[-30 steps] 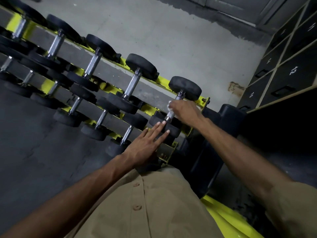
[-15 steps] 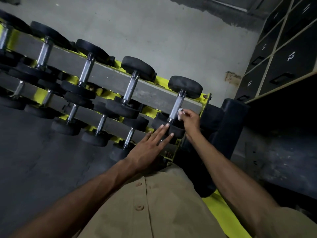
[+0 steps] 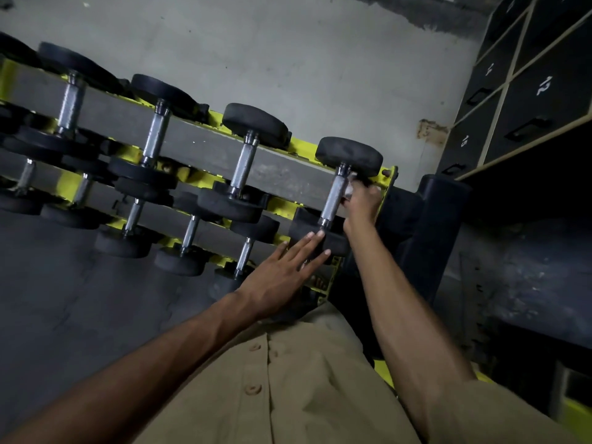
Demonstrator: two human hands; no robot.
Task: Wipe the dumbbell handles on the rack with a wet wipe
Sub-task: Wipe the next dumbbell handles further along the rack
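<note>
Many dumbbells [image 3: 254, 121] fill rack [image 3: 198, 145]; right hand [image 3: 363, 203] grips wipe [image 3: 351, 188].

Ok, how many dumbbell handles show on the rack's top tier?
4 handles: far left, next right, middle, and rightmost, by the right hand holding the wipe. More may be cut off at left.

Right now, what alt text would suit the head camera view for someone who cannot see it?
A person's right hand holds a white wet wipe against the steel handle of the rightmost dumbbell on a yellow rack, while the left hand rests straight fingers on its near black head.
</note>
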